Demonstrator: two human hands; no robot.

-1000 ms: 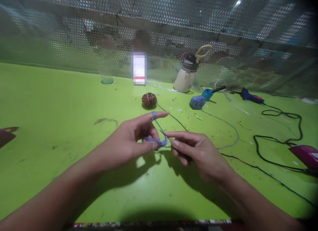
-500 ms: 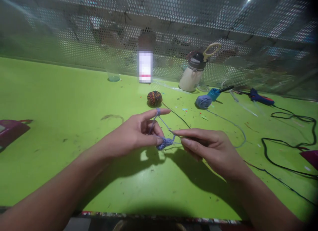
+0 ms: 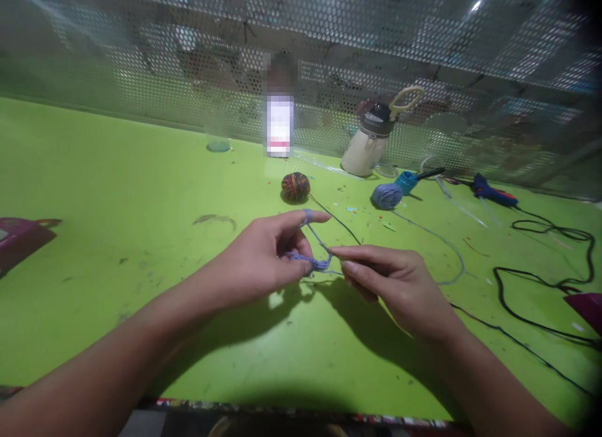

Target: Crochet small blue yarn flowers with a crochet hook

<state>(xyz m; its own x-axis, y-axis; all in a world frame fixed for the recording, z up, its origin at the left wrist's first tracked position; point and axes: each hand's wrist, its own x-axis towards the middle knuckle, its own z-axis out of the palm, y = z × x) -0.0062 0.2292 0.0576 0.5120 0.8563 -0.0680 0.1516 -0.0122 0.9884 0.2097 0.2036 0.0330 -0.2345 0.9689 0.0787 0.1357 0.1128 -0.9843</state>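
Note:
My left hand pinches a small lavender-blue crochet piece between thumb and fingers. Blue yarn is wrapped around its raised index finger and runs down toward the stitches. Close on the right, my right hand is closed on a thin crochet hook, mostly hidden by the fingers, its tip at the piece. A ball of blue yarn lies beyond the right hand, its strand curving back over the table. Past the left hand sits a dark multicoloured yarn ball.
On the green table stand a pale bottle with a dark lid, a blue jar and a lit, blurred phone. A blue glue gun with a black cord lies right. Perforated metal closes the back.
My left hand has turned the crochet piece, which now lies flatter, more of it behind the thumb. The yarn between index finger and hook is shorter. The view has shifted slightly.

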